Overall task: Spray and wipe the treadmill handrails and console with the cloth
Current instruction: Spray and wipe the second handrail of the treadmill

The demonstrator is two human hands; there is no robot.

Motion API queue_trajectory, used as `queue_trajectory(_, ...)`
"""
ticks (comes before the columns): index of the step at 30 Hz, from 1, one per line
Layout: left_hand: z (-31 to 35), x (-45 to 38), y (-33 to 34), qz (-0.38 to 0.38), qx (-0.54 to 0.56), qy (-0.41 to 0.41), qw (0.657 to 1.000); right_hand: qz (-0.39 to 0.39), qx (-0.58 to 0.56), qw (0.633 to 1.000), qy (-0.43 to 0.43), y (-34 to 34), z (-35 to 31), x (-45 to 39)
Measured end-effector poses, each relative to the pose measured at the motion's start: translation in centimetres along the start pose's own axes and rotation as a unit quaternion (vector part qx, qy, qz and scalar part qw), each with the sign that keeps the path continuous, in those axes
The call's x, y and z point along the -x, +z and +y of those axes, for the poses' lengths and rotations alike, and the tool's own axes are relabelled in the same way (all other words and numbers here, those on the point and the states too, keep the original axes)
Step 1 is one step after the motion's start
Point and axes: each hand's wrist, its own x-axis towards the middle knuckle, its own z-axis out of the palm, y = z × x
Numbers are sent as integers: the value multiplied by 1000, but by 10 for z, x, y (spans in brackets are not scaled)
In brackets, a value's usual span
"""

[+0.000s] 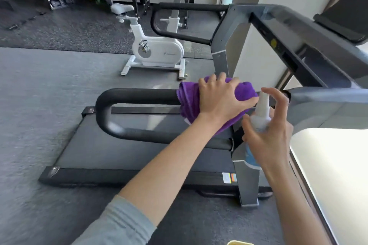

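My left hand [221, 99] presses a purple cloth [191, 103] onto the top bar of the near black handrail [137, 93], close to where the rail meets the grey upright. My right hand [268, 133] grips a white spray bottle [260, 117] just right of the cloth, with the index finger raised over the nozzle. The bottle's lower part is mostly hidden by my palm. The far handrail [179, 6] loops out on the other side. The grey console [298, 32] runs along the upper right.
The treadmill belt [123, 145] lies under the near handrail. A white exercise bike [157, 49] stands beyond it on the grey floor. Dark weight racks line the back wall. A bright window sill [328, 165] sits at the right.
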Motion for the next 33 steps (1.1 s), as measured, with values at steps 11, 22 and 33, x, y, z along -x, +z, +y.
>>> queue_trajectory(11,-194,59,-53,96,-2,-22,995,-2,2,1000,20,62,-37,15)
queue_trajectory(22,-158,40,-46,57,11,-36,998,11,31,999,27,108,-62,32)
queue_trajectory(33,-246,97,-35,175,110,-118,971,-11,44,998,36,96,-54,40)
